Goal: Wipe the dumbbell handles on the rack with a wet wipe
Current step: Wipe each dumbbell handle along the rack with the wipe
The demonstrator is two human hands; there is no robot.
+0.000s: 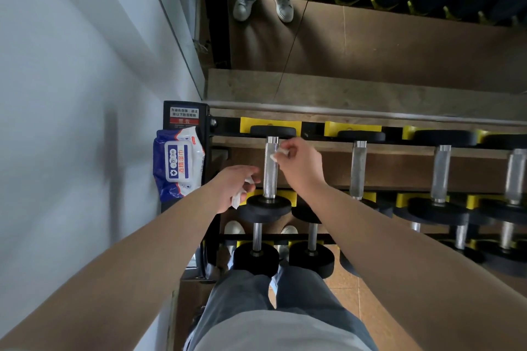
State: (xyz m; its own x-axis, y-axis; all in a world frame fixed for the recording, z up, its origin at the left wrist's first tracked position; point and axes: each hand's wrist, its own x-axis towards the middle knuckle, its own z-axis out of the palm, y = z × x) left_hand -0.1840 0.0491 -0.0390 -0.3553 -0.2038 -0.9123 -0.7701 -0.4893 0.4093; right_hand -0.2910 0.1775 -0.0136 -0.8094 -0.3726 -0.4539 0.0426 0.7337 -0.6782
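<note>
Both hands are busy: left hand (236, 186) grips a crumpled wet wipe (239, 199) just left of the leftmost dumbbell handle (271, 171). Right hand (299, 164) pinches a bit of white wipe (277, 154) against the handle's upper right side. That dumbbell sits on the rack's (312, 129) top row, with the wipes pack (178, 164) at its left end.
</note>
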